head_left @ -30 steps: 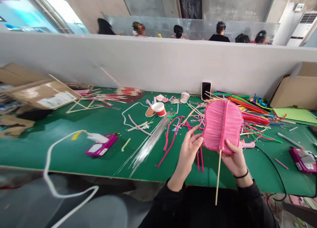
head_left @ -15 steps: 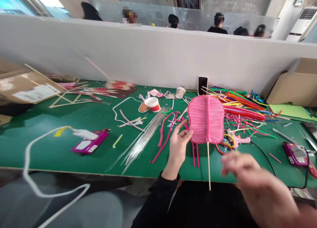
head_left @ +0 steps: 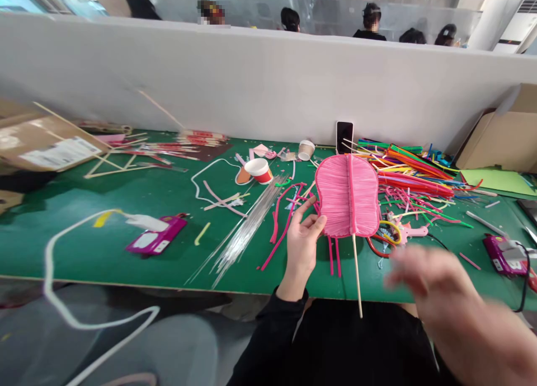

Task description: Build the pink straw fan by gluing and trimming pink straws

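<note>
A pink fan [head_left: 347,196] made of pipe cleaners, with a thin wooden stick handle [head_left: 357,274] pointing down, stands upright over the green table [head_left: 104,252]. My left hand [head_left: 302,241] pinches its lower left edge between thumb and fingers. My right hand [head_left: 432,279] is off the fan, low at the right, close to the camera and blurred by motion. Its fingers look loosely spread with nothing in them.
Loose pink strips [head_left: 285,218] and a bundle of clear rods [head_left: 247,229] lie left of the fan. A pile of coloured pipe cleaners [head_left: 413,176], a phone [head_left: 344,137], paper cups [head_left: 260,170], glue guns [head_left: 503,254], cardboard boxes [head_left: 495,140] and a white divider wall surround it.
My right hand let go of the fan's base and drew back to the lower right. The left hand now holds the fan alone, and the view shifted slightly.
</note>
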`<move>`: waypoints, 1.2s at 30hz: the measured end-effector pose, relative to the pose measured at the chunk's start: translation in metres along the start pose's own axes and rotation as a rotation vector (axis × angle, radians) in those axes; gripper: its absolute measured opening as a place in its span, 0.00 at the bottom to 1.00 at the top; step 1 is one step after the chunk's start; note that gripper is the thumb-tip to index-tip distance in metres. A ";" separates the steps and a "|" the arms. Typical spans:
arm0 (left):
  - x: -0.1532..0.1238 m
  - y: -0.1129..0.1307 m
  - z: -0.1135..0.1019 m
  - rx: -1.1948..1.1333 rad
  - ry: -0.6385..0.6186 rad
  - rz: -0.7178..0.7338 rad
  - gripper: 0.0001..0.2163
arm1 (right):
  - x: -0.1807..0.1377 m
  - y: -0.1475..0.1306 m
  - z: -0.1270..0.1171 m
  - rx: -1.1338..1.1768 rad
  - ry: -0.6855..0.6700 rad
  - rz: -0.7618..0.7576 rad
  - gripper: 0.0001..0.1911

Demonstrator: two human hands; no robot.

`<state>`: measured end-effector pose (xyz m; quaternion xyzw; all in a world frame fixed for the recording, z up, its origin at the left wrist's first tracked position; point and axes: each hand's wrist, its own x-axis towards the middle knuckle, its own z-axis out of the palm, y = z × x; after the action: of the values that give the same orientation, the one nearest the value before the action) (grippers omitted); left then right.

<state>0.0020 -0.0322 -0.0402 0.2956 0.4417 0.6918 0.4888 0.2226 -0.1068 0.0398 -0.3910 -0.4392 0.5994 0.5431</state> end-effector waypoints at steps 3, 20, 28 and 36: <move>-0.007 0.009 0.006 -0.012 -0.051 -0.020 0.31 | 0.045 0.021 0.006 -0.097 0.264 -0.172 0.27; -0.026 -0.001 0.009 0.374 -0.355 -0.084 0.37 | 0.086 0.090 -0.021 0.232 0.437 -0.083 0.23; -0.021 -0.016 0.012 0.361 -0.308 -0.098 0.35 | 0.083 0.099 -0.015 0.096 0.427 -0.176 0.25; -0.030 -0.006 0.009 0.331 -0.330 -0.034 0.32 | 0.083 0.098 -0.015 0.161 0.419 -0.106 0.23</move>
<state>0.0221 -0.0570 -0.0407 0.4735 0.4680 0.5438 0.5109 0.1977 -0.0249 -0.0569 -0.4388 -0.2876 0.5086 0.6827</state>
